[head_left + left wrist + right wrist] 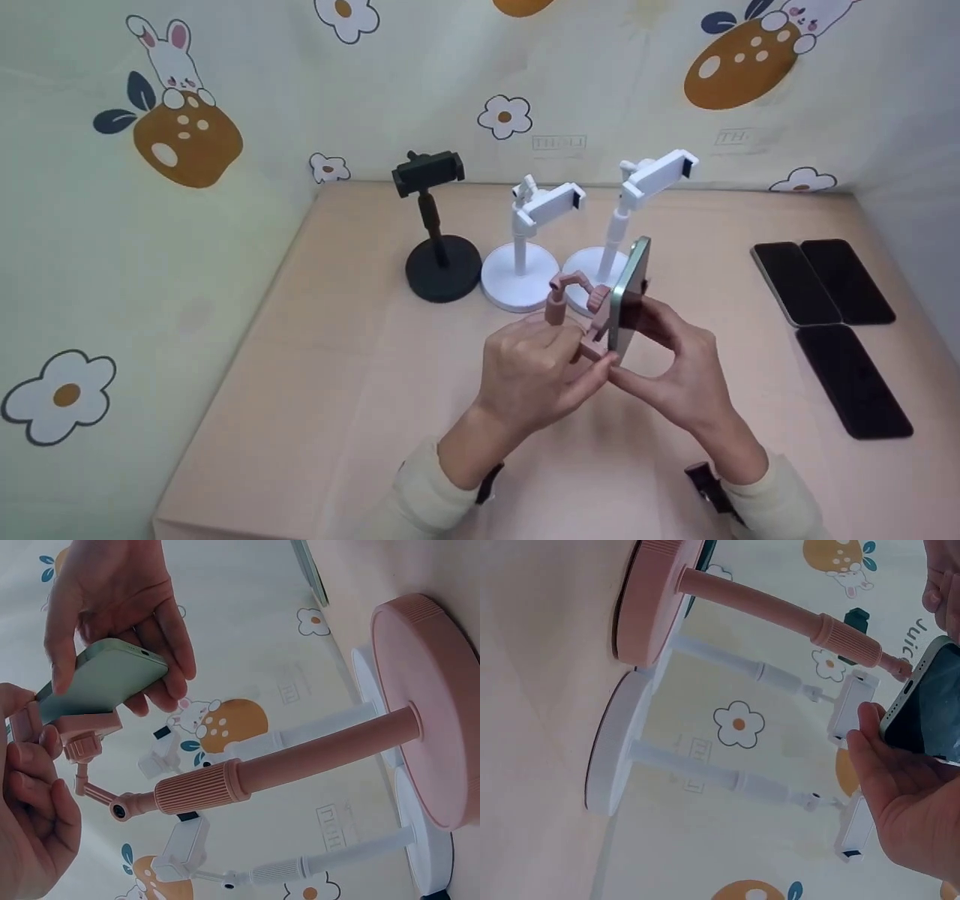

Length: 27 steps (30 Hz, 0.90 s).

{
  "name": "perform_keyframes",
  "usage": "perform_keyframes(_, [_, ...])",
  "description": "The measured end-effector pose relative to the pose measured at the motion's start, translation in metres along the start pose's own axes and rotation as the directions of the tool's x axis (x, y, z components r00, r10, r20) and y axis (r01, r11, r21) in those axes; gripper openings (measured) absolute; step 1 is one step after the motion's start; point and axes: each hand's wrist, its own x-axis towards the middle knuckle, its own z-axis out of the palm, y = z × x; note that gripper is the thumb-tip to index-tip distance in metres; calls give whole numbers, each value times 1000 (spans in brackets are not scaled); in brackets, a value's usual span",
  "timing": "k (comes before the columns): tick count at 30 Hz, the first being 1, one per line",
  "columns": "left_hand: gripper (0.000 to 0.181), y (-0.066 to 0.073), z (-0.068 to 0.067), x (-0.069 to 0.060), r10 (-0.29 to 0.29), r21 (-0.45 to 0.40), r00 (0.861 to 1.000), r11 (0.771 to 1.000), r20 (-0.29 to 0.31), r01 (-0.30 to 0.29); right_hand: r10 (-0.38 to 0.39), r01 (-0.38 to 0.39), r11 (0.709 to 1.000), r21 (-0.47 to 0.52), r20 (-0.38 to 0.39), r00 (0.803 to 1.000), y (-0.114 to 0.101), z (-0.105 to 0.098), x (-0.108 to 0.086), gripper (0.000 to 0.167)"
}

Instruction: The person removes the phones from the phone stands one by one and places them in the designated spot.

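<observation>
A pink phone stand [322,750] stands upright on the table, with its clamp [90,727] at the top of a jointed arm. My left hand [529,371] has its fingers curled and grips the end of that clamp. In my right hand [690,367] is a phone with a pale green back [105,682], held by its edges between thumb and fingers. The phone's dark screen [934,709] faces toward the right hand, and its back lies against the clamp. Whether the clamp's far end grips the phone I cannot tell.
Behind the hands stand a black phone stand [442,270] and two white phone stands, one in the middle [520,274] and one to its right [611,232]. Several dark-screened phones [855,382] lie at the table's right. A patterned cloth wall [420,90] rises behind.
</observation>
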Motion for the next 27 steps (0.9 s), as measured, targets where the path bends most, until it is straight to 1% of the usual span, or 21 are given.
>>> perform_keyframes(6, [27,0,1,-1,-3,-23,1000,1000,19,3,82,-87,991,100,50,995,-3,-8,-2,74])
perform_keyframes(9, [26,1,0,-1,-11,-15,1000,1000,27,11,97,-105,985,135,66,993,-5,-11,-3,73])
perform_keyframes(11, [27,2,-1,0,-12,19,999,1000,31,11,95,-105,984,145,74,993,-7,-12,-3,73])
perform_keyframes(13, [30,4,-3,0,-16,71,999,997,33,14,89,-100,984,148,78,993,-8,-13,-3,73])
perform_keyframes(16, [33,8,-6,1,-26,150,999,989,43,19,81,-92,985,148,78,994,-8,-14,-4,73])
perform_keyframes(18, [33,10,-7,1,-40,167,998,986,50,31,78,-89,985,148,78,994,-8,-14,-4,73])
perform_keyframes(20, [32,11,-7,1,-52,156,997,987,57,42,78,-88,986,141,80,994,-7,-14,-4,73])
perform_keyframes(23, [30,11,-6,1,-72,112,995,992,68,65,83,-94,987,131,87,993,-7,-14,-4,73])
perform_keyframes(27, [32,10,-6,2,-90,81,993,993,81,83,92,-104,987,123,97,991,-7,-15,-4,73])
